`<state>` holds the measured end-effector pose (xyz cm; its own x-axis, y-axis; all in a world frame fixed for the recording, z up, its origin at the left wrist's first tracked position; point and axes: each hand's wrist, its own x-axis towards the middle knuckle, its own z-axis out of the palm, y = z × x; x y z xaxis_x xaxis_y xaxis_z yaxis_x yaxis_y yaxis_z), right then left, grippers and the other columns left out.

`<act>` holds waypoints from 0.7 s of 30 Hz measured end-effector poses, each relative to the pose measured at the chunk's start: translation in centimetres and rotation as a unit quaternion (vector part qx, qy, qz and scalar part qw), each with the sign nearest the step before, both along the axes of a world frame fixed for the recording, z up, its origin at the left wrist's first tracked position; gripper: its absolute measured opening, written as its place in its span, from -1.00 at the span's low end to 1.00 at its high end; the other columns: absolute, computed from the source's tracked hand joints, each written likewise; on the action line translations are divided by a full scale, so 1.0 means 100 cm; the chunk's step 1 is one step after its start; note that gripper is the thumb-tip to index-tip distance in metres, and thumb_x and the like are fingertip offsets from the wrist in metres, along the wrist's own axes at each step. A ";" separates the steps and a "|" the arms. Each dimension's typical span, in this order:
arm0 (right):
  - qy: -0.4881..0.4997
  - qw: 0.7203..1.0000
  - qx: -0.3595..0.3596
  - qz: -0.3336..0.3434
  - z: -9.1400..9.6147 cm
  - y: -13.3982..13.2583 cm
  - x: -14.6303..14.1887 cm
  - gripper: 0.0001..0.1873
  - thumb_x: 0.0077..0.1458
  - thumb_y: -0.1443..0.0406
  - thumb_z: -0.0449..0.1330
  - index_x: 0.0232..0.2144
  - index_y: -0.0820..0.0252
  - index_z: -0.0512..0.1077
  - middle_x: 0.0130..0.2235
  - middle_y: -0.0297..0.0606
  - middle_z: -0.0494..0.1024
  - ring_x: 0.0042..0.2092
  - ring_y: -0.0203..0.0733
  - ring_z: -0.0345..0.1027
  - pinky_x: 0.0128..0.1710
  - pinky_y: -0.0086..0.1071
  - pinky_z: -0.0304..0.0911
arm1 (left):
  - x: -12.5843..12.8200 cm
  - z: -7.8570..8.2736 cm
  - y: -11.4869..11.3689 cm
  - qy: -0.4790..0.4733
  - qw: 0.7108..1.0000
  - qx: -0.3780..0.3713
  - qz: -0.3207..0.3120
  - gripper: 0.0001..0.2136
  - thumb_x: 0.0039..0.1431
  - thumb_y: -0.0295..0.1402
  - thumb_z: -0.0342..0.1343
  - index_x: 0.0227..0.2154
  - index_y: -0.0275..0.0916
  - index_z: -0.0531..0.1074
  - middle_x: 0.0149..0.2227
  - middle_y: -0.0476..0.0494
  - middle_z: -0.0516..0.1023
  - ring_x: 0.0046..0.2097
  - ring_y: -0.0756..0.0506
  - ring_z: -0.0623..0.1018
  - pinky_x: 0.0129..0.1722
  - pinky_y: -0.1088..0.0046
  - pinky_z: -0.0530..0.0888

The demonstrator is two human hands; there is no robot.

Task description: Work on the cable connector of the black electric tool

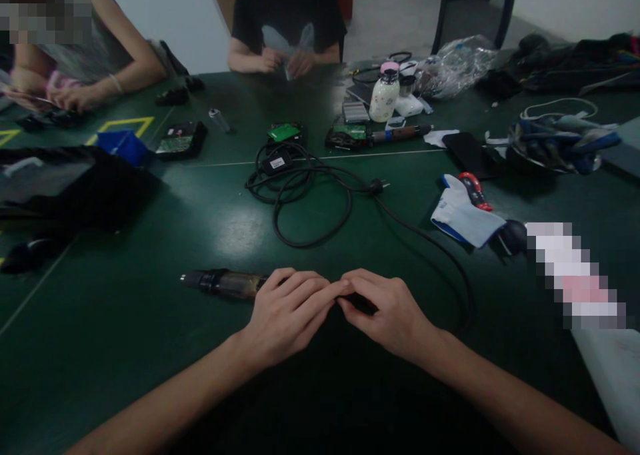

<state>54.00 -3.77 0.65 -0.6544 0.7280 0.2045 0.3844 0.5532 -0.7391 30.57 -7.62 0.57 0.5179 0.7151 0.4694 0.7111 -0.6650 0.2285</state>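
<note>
An electric screwdriver (225,282) lies sideways on the green table, its metal tip pointing left. My left hand (293,308) is closed over the rear half of it, which the fingers hide. My right hand (387,308) meets the left fingertips at the tool's rear end. Its thumb and fingers are pinched together, and what they hold is hidden. Beyond both hands, a black cable (313,245) lies in loose loops, with a plug (379,186) at its right side. Another cable stretch curves down toward my right forearm.
Two people sit across the green table (150,255). Opened hard drives (184,138), a second screwdriver (403,134) and a floral bottle (385,96) stand toward the back. On the right are a white-blue glove (463,212) and a black phone (469,154); a black bag (65,185) is left.
</note>
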 end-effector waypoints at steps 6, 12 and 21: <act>0.002 1.000 -0.010 0.005 0.001 0.000 0.001 -0.88 0.31 0.41 0.22 -0.12 0.14 0.45 -0.06 -0.26 0.59 -0.07 -0.17 0.52 -0.14 -0.35 0.42 | 0.000 0.003 -0.001 0.003 1.000 -0.018 0.005 -0.53 0.38 -0.38 0.18 0.31 -0.12 0.33 0.05 -0.06 0.66 0.05 -0.11 0.61 0.03 0.20 0.34; 0.001 1.000 -0.007 0.003 0.000 0.000 0.000 -0.88 0.33 0.40 0.21 -0.09 0.15 0.46 -0.05 -0.24 0.60 -0.05 -0.16 0.52 -0.12 -0.33 0.44 | 0.000 0.001 0.000 -0.001 1.000 -0.010 0.001 -0.56 0.41 -0.44 0.16 0.29 -0.08 0.34 0.04 -0.02 0.66 0.04 -0.07 0.62 0.03 0.23 0.35; -0.002 1.000 -0.005 0.004 0.002 0.000 0.001 -0.87 0.32 0.39 0.22 -0.10 0.14 0.45 -0.05 -0.22 0.60 -0.06 -0.15 0.53 -0.14 -0.35 0.44 | 0.000 0.002 -0.002 -0.003 1.000 -0.013 -0.008 -0.51 0.38 -0.42 0.17 0.32 -0.10 0.32 0.08 -0.05 0.65 0.06 -0.10 0.61 0.04 0.19 0.34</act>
<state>54.05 -3.76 0.83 -0.6614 0.7241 0.1954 0.3823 0.5497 -0.7428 30.56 -7.80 0.80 0.5275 0.7187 0.4530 0.6985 -0.6704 0.2501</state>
